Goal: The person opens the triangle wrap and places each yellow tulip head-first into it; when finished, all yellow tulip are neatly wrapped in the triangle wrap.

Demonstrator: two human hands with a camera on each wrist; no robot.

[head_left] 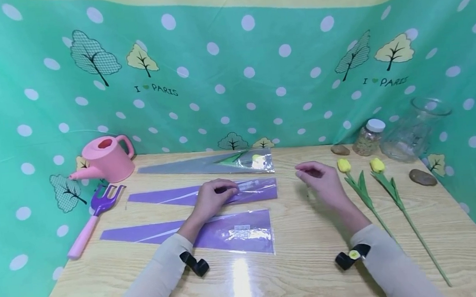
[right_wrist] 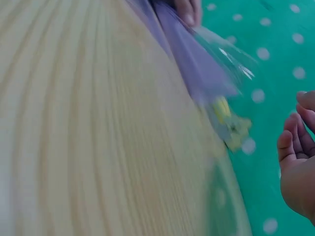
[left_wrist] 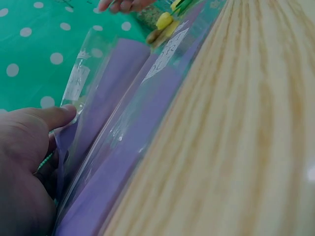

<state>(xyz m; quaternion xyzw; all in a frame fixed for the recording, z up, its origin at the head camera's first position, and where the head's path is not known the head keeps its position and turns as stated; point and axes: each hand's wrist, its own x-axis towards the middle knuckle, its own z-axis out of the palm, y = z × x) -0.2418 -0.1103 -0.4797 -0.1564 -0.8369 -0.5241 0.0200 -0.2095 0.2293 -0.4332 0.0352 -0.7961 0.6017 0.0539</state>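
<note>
My left hand [head_left: 211, 199] pinches the clear film of the middle purple flower sleeve [head_left: 161, 196]. In the left wrist view the thumb of that hand [left_wrist: 24, 152] presses on the film, and the sleeve's wide end stands partly lifted. A second purple sleeve [head_left: 232, 231] lies nearer, under the left wrist. Behind them a grey sleeve [head_left: 176, 168] holds a yellow tulip [head_left: 259, 160]. My right hand [head_left: 325, 184] hovers to the right of the sleeves' wide ends, its fingers loosely bent. The right wrist view shows nothing in that hand [right_wrist: 299, 152].
Two yellow tulips [head_left: 344, 165] lie right of my right hand. Behind them stand a jar with a white lid [head_left: 369, 139] and a clear glass vase [head_left: 407, 138], with brown stones [head_left: 422, 177] nearby. A pink watering can [head_left: 109, 162] and a purple hand fork [head_left: 102, 203] are at left.
</note>
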